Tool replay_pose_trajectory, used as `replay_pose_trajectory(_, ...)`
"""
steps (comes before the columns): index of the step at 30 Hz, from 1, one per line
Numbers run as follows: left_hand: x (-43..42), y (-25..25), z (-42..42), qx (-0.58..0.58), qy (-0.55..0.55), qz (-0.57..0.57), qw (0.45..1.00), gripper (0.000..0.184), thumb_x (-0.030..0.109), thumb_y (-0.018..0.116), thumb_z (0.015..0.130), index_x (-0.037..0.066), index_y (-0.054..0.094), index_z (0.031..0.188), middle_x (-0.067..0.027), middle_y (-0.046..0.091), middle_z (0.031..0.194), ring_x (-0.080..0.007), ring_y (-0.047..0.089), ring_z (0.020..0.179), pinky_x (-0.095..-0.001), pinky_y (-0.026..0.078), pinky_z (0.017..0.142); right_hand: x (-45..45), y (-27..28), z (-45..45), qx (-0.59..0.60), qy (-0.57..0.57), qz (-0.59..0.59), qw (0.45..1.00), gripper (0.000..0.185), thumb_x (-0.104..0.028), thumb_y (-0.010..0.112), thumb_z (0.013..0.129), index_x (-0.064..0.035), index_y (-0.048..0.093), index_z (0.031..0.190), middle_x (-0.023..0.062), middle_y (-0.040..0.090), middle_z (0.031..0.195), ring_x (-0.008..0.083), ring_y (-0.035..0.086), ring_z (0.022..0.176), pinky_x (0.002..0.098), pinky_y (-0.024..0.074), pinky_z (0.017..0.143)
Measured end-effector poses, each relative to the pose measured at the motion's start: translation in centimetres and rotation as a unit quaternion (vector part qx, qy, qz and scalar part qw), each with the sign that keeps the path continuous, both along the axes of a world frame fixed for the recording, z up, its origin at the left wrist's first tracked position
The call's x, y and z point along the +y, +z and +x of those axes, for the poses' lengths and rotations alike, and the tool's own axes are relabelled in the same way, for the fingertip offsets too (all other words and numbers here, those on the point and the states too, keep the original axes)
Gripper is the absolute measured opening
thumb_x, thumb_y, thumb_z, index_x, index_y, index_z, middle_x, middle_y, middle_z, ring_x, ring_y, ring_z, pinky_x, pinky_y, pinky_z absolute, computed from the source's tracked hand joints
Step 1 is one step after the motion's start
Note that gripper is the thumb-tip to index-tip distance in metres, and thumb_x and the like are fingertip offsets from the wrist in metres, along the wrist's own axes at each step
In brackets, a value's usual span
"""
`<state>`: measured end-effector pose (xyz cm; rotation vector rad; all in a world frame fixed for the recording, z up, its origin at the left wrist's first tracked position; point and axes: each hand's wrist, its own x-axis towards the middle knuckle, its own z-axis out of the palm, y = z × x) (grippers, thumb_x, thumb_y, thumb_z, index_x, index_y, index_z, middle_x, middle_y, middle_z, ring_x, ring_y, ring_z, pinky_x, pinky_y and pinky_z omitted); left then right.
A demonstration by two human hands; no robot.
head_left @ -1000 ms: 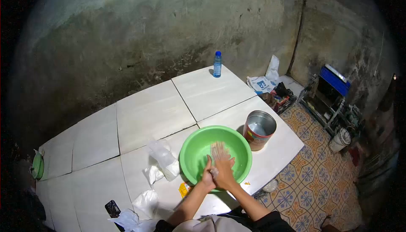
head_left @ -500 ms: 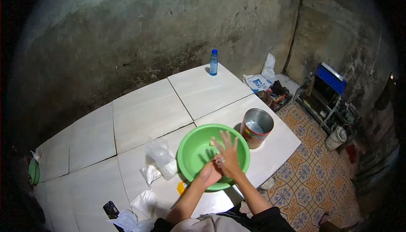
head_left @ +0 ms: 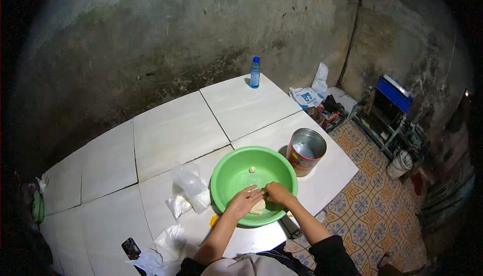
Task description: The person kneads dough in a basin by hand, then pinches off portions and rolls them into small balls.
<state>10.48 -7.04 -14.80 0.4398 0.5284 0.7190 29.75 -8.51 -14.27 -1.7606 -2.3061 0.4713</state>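
A wide green basin (head_left: 219, 168) stands on the tiled table, with both hands inside it. Pale dough (head_left: 258, 207) lies low at the near side of the basin, partly covered by the hands. My left hand (head_left: 244, 200) rests over its left part with the fingers stretched out. On the other side, my right hand (head_left: 279, 194) has its fingers bent down and closed at the dough's edge; its fingertips are partly hidden. Farther back in the basin sits a small round dough ball (head_left: 252, 170), apart from both hands.
A large open tin (head_left: 302, 165) stands close right of the basin. Clear plastic bags (head_left: 188, 183) and a yellow packet (head_left: 215, 221) lie to its left. Farther off are a blue-capped bottle (head_left: 255, 74) and, at the near left, a phone (head_left: 131, 249). Patterned floor borders the table's right edge.
Both hands have come down and apart from each other. The right hand, spread and raised before, is now bent at the dough. More of the dough and the small ball shows.
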Motion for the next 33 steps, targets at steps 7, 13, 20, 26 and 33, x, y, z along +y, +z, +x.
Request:
replay_pose_trajectory(7,0.1,-1.2,0.4,0.011,0.024,-0.134,0.991,0.043,0.009,0.053,0.091,-0.010,0.041,0.128,-0.0240,0.041,0.129,-0.0359,0.048,0.119,-0.0423,0.039,0.108,0.6,0.1,1.1,0.067,0.038,-0.008,0.997,0.012,-0.009,0.070,0.068,-0.0021,0.068,0.078,0.0198,0.066,0.077,0.0357,0.065,0.073,0.0424,0.0507,0.066)
replay_pose_trajectory(13,0.4,-1.5,0.3,0.051,0.041,-0.105,0.992,0.033,0.009,0.056,0.089,-0.009,0.049,0.116,-0.0209,0.049,0.121,-0.0338,0.051,0.116,-0.0411,0.043,0.103,-0.6,3.1,1.9,0.118,0.049,-0.027,0.991,0.020,-0.006,0.073,0.069,0.0030,0.066,0.084,0.0196,0.064,0.075,0.0288,0.062,0.066,0.0373,0.0484,0.062)
replay_pose_trajectory(20,0.7,-2.1,0.1,0.031,0.043,-0.130,0.990,0.041,0.015,0.050,0.092,-0.009,0.044,0.125,-0.0237,0.048,0.124,-0.0366,0.048,0.120,-0.0431,0.040,0.106,-2.7,3.7,1.8,0.275,-0.052,-0.020,0.960,0.011,-0.001,0.072,0.073,0.0034,0.065,0.081,0.0020,0.062,0.068,0.0111,0.060,0.065,0.0273,0.0483,0.060)
replay_pose_trajectory(26,-0.6,0.9,-0.5,-0.059,0.041,-0.133,0.989,0.047,0.018,0.042,0.097,-0.010,0.035,0.134,-0.0267,0.044,0.130,-0.0364,0.046,0.122,-0.0441,0.037,0.108,-3.8,6.9,0.9,0.379,-0.115,0.064,0.916,0.015,-0.007,0.074,0.075,0.0018,0.071,0.087,0.0125,0.068,0.075,0.0203,0.065,0.068,0.0311,0.0502,0.065)
replay_pose_trajectory(33,-1.8,2.6,-0.9,-0.112,-0.023,0.004,0.993,0.043,0.017,0.044,0.097,-0.011,0.042,0.130,-0.0180,0.054,0.120,-0.0275,0.052,0.114,-0.0385,0.041,0.101,-4.9,6.9,-2.9,0.285,-0.052,0.179,0.940,0.029,-0.017,0.080,0.067,-0.0051,0.072,0.092,0.0117,0.063,0.088,0.0290,0.059,0.086,0.0388,0.0453,0.076)
